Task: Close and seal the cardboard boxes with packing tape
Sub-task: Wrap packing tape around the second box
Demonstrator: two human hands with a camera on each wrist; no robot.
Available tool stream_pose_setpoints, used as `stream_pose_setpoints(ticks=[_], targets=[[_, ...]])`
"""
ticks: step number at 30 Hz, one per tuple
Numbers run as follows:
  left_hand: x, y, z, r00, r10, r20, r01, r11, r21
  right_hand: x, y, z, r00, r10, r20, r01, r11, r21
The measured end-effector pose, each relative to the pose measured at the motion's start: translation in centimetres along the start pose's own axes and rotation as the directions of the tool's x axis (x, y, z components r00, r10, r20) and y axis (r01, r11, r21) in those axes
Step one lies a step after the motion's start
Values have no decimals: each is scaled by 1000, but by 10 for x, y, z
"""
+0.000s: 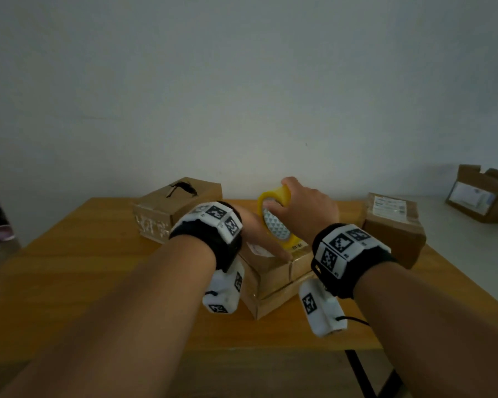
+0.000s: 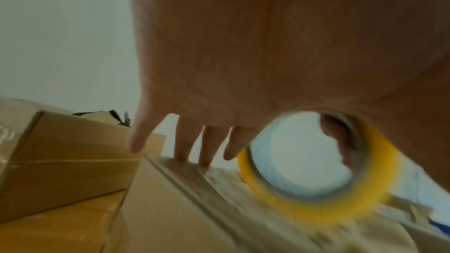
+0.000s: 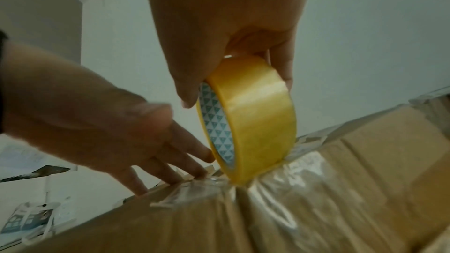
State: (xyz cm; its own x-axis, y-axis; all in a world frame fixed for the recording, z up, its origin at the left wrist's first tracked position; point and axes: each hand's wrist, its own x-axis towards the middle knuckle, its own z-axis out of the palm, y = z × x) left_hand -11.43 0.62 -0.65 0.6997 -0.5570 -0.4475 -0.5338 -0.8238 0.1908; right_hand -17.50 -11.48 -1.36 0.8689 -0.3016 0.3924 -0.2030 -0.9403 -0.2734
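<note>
A closed cardboard box [image 1: 273, 272] lies in the middle of the wooden table [image 1: 98, 254]. My right hand [image 1: 282, 196] grips a yellow roll of packing tape [image 1: 276, 218] standing on edge on the box top, thumb on one side and fingers over the rim. From the right wrist, the tape roll [image 3: 253, 122] touches the box [image 3: 316, 209] at the centre seam, with shiny clear tape [image 3: 280, 186] stuck along it. My left hand [image 1: 270, 245] presses straight fingers [image 2: 204, 145] flat on the box top beside the roll [image 2: 316, 205].
A second box [image 1: 173, 208] with a torn top stands at the back left of the table. A labelled box [image 1: 394, 228] sits at the right edge. An open box [image 1: 483, 196] rests on a white surface far right. A wall rises right behind the table.
</note>
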Motion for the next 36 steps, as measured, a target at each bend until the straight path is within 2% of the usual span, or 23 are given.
stream_pose_setpoints(ticks=[3, 6, 9, 13, 20, 24, 29, 32, 34, 36], targets=[[8, 3, 19, 996, -25, -82, 35, 991, 128, -1, 0, -1, 1000, -13, 24, 10, 994, 113], [12, 1, 28, 984, -8, -178, 24, 996, 89, -11, 10, -5, 996, -52, 72, 36, 978, 203], [12, 0, 26, 978, -14, -206, 35, 995, 96, -18, 16, -5, 995, -56, 78, 34, 965, 261], [7, 3, 22, 983, -27, -182, 44, 995, 88, -17, 16, -13, 993, -73, 94, 52, 976, 211], [7, 5, 16, 985, -18, -170, 32, 996, 80, -19, 29, -41, 990, -20, 140, -8, 980, 198], [4, 8, 16, 988, 3, -157, 14, 994, 110, -19, 27, -54, 979, -36, 200, 16, 995, 99], [9, 8, 17, 990, -31, -138, 47, 992, 114, -28, 30, -68, 908, -46, 416, 96, 990, -99], [9, 9, 17, 988, -57, -140, 71, 993, 96, -35, 39, -60, 835, 8, 550, 94, 983, -158], [9, 10, 17, 988, -55, -145, 68, 994, 88, -42, 47, -52, 807, 49, 589, 58, 985, -160], [10, 11, 18, 989, -52, -139, 63, 995, 78, -49, 52, -45, 803, 91, 589, 19, 984, -178]])
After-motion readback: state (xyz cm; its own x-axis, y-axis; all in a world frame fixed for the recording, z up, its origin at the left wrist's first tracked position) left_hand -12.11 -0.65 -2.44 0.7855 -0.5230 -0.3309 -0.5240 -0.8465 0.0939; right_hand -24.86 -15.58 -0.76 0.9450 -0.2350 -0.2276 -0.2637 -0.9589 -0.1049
